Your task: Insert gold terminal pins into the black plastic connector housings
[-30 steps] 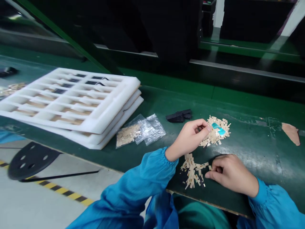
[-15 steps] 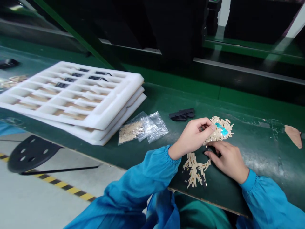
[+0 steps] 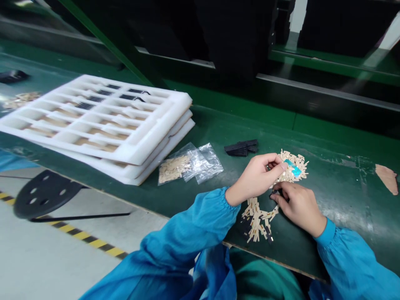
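No text, label, brand or number is readable anywhere in this view; the small blue film (image 3: 293, 168) on the tan strips (image 3: 303, 166) is showing no legible marking, and the clear plastic bag (image 3: 208, 163) is showing none either.

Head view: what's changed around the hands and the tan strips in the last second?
The right hand has moved up from beside the lower pile of tan strips, its fingertips now at the edge of the upper tan strip cluster with blue film. The left hand stays pinched at that cluster. The white foam trays and clear plastic bag lie as before.
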A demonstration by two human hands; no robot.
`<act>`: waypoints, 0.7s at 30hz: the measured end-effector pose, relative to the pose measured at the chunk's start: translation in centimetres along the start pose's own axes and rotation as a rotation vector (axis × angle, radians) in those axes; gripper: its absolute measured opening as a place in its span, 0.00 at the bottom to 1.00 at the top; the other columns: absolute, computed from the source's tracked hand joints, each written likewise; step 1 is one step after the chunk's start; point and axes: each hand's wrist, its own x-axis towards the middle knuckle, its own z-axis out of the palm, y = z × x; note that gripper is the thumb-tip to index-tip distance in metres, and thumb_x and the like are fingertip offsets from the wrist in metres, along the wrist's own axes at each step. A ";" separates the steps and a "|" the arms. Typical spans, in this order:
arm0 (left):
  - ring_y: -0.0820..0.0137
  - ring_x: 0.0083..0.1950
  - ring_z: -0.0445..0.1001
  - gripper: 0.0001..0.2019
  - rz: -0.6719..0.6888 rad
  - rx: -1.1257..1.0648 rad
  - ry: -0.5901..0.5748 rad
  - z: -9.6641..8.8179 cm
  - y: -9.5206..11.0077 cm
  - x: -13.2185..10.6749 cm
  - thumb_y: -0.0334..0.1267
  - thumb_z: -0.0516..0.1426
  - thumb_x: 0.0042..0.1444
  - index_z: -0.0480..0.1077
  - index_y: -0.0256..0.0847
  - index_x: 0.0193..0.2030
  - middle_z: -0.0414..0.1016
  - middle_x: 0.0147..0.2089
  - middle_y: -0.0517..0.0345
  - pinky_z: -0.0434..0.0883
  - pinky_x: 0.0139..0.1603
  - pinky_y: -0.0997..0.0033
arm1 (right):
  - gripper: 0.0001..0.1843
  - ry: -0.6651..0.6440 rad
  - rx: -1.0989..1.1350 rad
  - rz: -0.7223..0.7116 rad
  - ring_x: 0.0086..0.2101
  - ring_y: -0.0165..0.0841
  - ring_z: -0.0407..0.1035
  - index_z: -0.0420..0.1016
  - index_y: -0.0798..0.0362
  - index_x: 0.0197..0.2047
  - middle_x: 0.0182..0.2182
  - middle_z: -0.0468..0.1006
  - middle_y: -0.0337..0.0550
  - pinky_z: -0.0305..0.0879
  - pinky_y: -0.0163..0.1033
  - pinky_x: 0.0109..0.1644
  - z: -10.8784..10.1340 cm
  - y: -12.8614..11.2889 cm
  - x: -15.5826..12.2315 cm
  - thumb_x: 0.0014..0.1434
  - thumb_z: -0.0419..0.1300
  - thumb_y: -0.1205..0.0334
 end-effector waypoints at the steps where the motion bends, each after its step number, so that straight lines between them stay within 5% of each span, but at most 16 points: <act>1: 0.74 0.28 0.62 0.12 0.008 -0.001 0.000 0.0 -0.1 0.0 0.41 0.58 0.61 0.70 0.38 0.29 0.65 0.26 0.62 0.61 0.29 0.74 | 0.04 0.004 0.003 -0.009 0.31 0.38 0.73 0.76 0.51 0.43 0.29 0.77 0.40 0.59 0.38 0.35 0.0 0.0 0.0 0.67 0.63 0.61; 5: 0.75 0.28 0.60 0.11 0.044 0.000 0.010 0.0 -0.1 0.2 0.40 0.58 0.61 0.70 0.38 0.29 0.66 0.27 0.63 0.61 0.30 0.73 | 0.05 0.025 0.020 -0.025 0.30 0.36 0.73 0.75 0.51 0.38 0.28 0.76 0.38 0.58 0.38 0.34 -0.5 -0.4 -0.3 0.65 0.65 0.61; 10: 0.75 0.27 0.60 0.11 0.039 -0.018 0.011 0.0 -0.1 0.1 0.40 0.58 0.61 0.70 0.38 0.29 0.66 0.26 0.64 0.61 0.29 0.74 | 0.12 -0.114 0.042 -0.034 0.27 0.35 0.71 0.73 0.49 0.32 0.24 0.75 0.35 0.55 0.39 0.31 -1.4 -0.6 -1.6 0.63 0.68 0.56; 13: 0.75 0.27 0.60 0.11 0.019 -0.022 0.015 -0.1 0.0 0.1 0.40 0.58 0.61 0.70 0.38 0.29 0.66 0.26 0.63 0.61 0.29 0.74 | 0.11 0.044 0.006 -0.051 0.35 0.40 0.73 0.75 0.50 0.38 0.32 0.78 0.42 0.62 0.41 0.37 -1.5 -0.6 -1.3 0.64 0.66 0.52; 16: 0.74 0.28 0.64 0.10 0.001 -0.015 0.022 -0.2 0.0 0.2 0.40 0.58 0.61 0.71 0.37 0.31 0.70 0.28 0.61 0.63 0.30 0.74 | 0.22 0.227 -0.142 -0.060 0.51 0.52 0.68 0.74 0.56 0.51 0.49 0.77 0.58 0.64 0.52 0.52 -1.0 -0.3 0.2 0.65 0.63 0.46; 18: 0.73 0.30 0.66 0.10 -0.002 -0.019 0.045 -0.4 0.1 0.3 0.41 0.58 0.61 0.72 0.37 0.31 0.71 0.29 0.60 0.64 0.31 0.73 | 0.28 0.235 -0.234 -0.067 0.59 0.57 0.62 0.71 0.58 0.58 0.57 0.73 0.63 0.60 0.59 0.58 -0.6 0.2 1.2 0.65 0.62 0.45; 21: 0.73 0.30 0.65 0.11 0.021 -0.048 0.103 -0.8 0.1 0.5 0.42 0.59 0.60 0.71 0.37 0.31 0.69 0.29 0.60 0.63 0.31 0.73 | 0.23 0.250 -0.258 -0.023 0.62 0.58 0.60 0.70 0.55 0.58 0.58 0.73 0.60 0.55 0.63 0.62 -0.3 0.9 1.8 0.66 0.60 0.50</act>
